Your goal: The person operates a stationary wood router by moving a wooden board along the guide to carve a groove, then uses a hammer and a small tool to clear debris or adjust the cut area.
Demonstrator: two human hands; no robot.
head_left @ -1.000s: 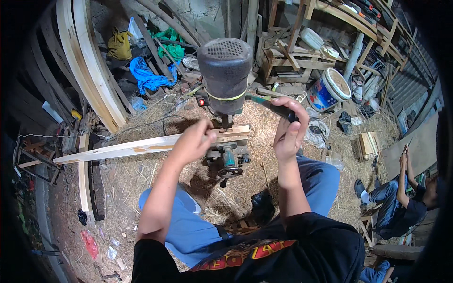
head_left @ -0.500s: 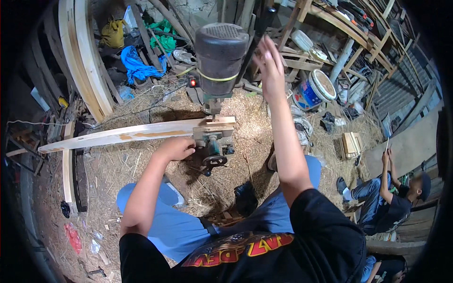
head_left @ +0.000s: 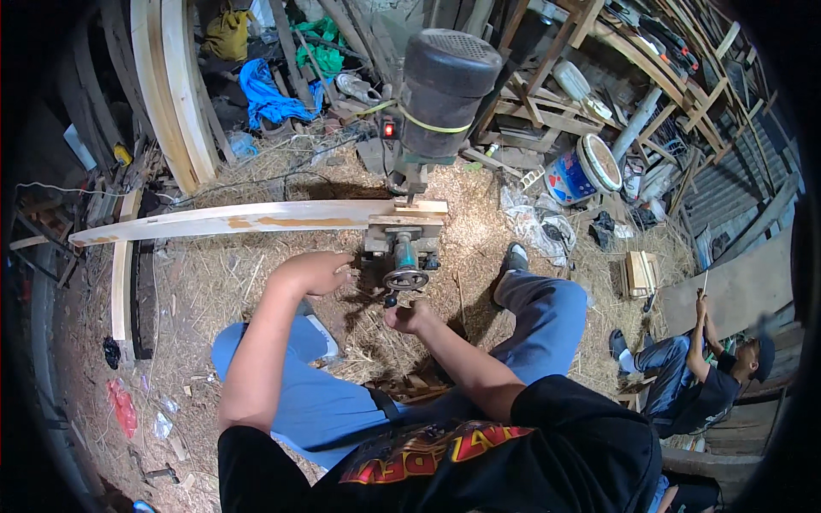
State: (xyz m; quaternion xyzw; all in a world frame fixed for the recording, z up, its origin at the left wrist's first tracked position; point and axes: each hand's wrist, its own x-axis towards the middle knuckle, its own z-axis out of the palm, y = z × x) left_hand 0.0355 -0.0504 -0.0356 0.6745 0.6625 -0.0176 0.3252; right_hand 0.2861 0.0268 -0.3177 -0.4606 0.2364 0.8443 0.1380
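Observation:
A long pale wooden beam point(head_left: 256, 220) lies across a drilling machine's clamp point(head_left: 404, 232), its right end under the tool below the dark motor housing point(head_left: 449, 94). The clamp has a dark handwheel point(head_left: 405, 280) with a black crank knob point(head_left: 391, 301). Just below that knob is my right hand point(head_left: 409, 317), thumb and fingers parted; the knob shows whole above it. My left hand point(head_left: 315, 274) hovers in front of the beam, left of the clamp, with its fingers loosely bent and apart. Nothing shows in either hand.
Shavings and straw cover the floor. A red switch light point(head_left: 389, 129) glows beside the motor. Long boards point(head_left: 171, 94) lean at the far left, and a paint bucket point(head_left: 586, 169) stands at the far right. Another person point(head_left: 705, 376) sits at right, holding a thin stick.
My right hand has come down from beside the motor to the handwheel's crank knob. My left hand has drawn slightly away from the clamp. The view has shifted a little.

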